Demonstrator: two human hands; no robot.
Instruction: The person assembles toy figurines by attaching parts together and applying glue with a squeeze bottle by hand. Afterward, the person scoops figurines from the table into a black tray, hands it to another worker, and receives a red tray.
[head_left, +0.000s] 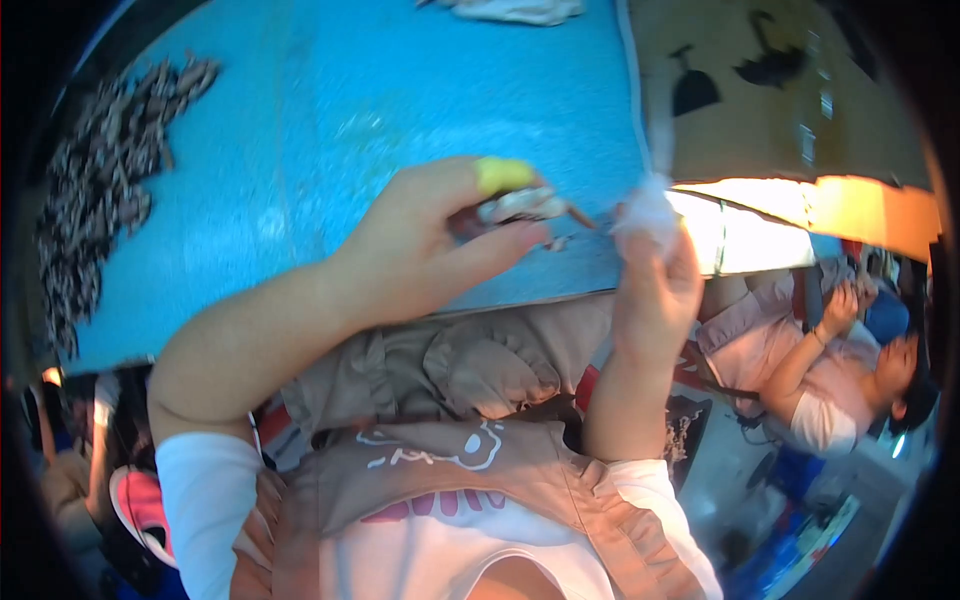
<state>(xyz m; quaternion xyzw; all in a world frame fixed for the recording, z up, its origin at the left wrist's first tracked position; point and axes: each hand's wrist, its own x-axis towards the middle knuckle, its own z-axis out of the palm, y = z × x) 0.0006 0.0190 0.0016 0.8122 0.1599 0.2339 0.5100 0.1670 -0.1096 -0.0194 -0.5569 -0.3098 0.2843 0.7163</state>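
Over the near edge of the blue table [370, 90], my left hand [420, 230] is closed on a crumpled whitish bundle [525, 205]. A strip of yellow tape [503, 176] wraps one of its fingers. From the bundle's right side a thin brown, stick-like piece [581, 216] points toward my other hand; its far end is blurred. My right hand [655, 285], raised at the table's edge, pinches a soft white wad [648, 215], blurred by motion. A few tiny pale scraps [557, 243] lie beneath the left thumb.
Along the table's left side spreads a heap of small grey-brown pieces [110, 170]. A whitish cloth [520, 10] lies at the far edge. Beyond the right edge is a brown surface with dark shapes [694, 82]. Another person [815, 365] sits to the right.
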